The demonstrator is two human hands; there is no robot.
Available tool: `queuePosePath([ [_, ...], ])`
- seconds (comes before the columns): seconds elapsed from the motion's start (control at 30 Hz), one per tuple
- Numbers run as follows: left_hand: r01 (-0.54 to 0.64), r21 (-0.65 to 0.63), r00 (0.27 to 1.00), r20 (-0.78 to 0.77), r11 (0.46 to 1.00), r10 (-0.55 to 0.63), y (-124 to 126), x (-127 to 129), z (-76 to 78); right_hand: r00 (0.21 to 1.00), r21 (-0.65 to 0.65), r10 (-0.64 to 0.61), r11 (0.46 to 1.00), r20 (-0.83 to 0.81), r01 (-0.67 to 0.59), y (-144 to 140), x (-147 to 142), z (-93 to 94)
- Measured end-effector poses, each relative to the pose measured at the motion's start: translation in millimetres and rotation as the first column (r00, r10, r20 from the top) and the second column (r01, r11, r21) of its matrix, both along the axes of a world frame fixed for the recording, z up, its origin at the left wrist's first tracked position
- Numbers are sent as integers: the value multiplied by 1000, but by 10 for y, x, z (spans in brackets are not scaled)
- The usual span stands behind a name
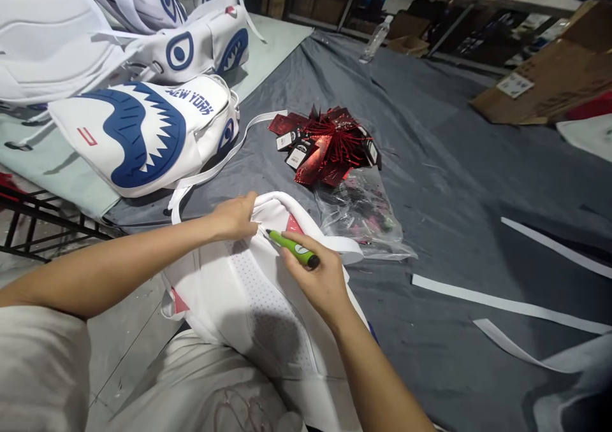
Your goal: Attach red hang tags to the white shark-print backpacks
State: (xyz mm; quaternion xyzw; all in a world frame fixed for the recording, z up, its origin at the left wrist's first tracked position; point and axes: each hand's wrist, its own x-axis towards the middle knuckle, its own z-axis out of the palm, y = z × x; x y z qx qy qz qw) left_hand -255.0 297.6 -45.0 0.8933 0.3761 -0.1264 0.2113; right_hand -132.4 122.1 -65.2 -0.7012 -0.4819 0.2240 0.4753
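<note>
A white backpack (268,292) is laid back-panel up across the person's lap and the near edge of the grey-covered worktop (454,183), so that its top seam is brought close under the eyes. The left hand (234,216) is closed in a pinch on the upper edge of the bag, apparently to keep the fabric taut and steady at the spot being worked. The right hand (318,279) is wrapped around a green pen-like tool (291,248), held low and slanted like a pencil, its fine tip brought to the seam just beside the left fingertips; whether the tip touches the fabric cannot be told. Finished shark-mouth backpacks (143,132) are stacked at the left, well apart from the work. A heap of red hang tags (325,145) and a clear plastic bag (363,215) are kept within reach beyond the bag. Loose white strips (502,304) lie at the right.
</note>
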Motion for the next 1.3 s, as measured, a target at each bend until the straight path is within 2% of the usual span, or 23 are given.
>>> queuePosePath([
  [0.1,1,-8,1000,7,1000,-1,0,-3,-2,990,-78,130,989,48,-126,42,28,7],
  [0.17,2,-2,1000,11,1000,-2,3,-6,-7,985,-154,163,976,64,-152,77,45,39],
  [0.27,10,7,1000,16,1000,-10,7,-8,-18,972,-249,179,959,155,-136,112,28,97],
  [0.37,16,1,1000,15,1000,-16,9,-4,-18,948,-282,183,954,260,-107,133,-23,128],
  [0.6,10,-11,1000,14,1000,-10,12,-8,4,931,-353,203,931,304,-88,188,-87,189],
  [0.8,26,-7,999,26,1000,-26,20,-16,-18,954,-335,193,936,231,-108,192,-111,204],
  [1.3,20,-16,999,32,1000,-20,26,-13,-13,975,-347,137,935,176,-69,176,-122,180],
])
